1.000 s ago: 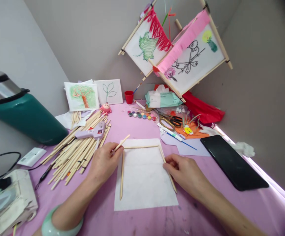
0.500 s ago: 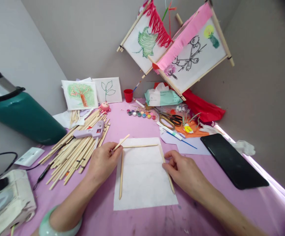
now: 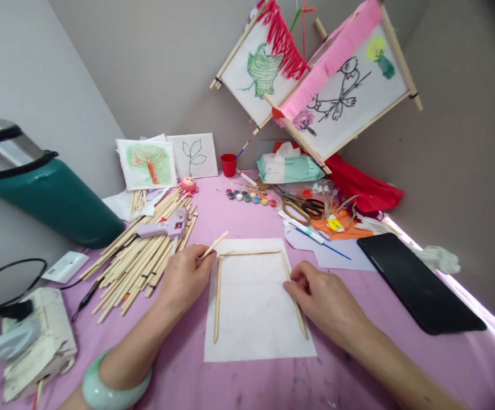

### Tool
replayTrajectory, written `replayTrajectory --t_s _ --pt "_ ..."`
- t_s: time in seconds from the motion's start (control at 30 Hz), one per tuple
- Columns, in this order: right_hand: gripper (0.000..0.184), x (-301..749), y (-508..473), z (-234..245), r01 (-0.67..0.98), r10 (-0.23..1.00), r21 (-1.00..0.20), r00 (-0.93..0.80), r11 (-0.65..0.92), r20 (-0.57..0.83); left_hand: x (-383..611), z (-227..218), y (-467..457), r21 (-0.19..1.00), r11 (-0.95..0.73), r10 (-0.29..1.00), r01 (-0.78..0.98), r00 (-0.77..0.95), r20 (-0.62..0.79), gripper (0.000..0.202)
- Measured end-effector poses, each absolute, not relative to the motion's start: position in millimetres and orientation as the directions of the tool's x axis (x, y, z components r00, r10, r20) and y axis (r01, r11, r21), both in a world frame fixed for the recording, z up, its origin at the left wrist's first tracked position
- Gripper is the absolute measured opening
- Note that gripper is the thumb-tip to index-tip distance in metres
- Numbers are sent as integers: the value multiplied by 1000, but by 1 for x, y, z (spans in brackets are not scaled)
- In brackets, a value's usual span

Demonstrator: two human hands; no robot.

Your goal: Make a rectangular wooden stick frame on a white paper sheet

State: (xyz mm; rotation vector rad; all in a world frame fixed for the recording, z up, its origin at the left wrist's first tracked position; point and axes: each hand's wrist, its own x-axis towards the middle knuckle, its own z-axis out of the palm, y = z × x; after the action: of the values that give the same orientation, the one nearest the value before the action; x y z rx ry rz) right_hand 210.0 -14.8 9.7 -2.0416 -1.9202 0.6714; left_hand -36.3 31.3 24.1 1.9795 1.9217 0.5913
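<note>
My left hand is closed round a short wooden stick, its tip pointing up and away above the paper's far left corner. A white sheet lies flat before me. On it, one stick runs along the left side, another along the far side, and a third down the right side. My right hand has thumb and fingers pinched at the right-hand stick, covering its middle. The sheet's near side carries no stick.
Left are a pile of sticks with a glue gun on it, a green bottle and a power strip. Right lies a black phone. Behind are scissors, paint pots, wipes and a hanging picture lantern.
The whole view has shifted slightly, so most things appear farther right. Relative to the sheet, both hands have moved slightly left. The left hand still holds its stick.
</note>
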Motion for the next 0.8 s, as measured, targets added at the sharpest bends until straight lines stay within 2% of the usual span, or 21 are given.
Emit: replayTrajectory --t_s 0.27,0.5,0.8 --pt "25 209 -7 15 930 989 -364 -2 -54 -151 -36 24 32 476 -60 998 878 46 41 27" --pt "24 207 -6 17 938 988 -343 0 -54 -156 -37 22 32 430 -69 998 900 68 17 27" --pt "25 208 -6 14 939 990 -342 -10 -39 -139 -37 22 33 439 -53 998 897 60 0 28"
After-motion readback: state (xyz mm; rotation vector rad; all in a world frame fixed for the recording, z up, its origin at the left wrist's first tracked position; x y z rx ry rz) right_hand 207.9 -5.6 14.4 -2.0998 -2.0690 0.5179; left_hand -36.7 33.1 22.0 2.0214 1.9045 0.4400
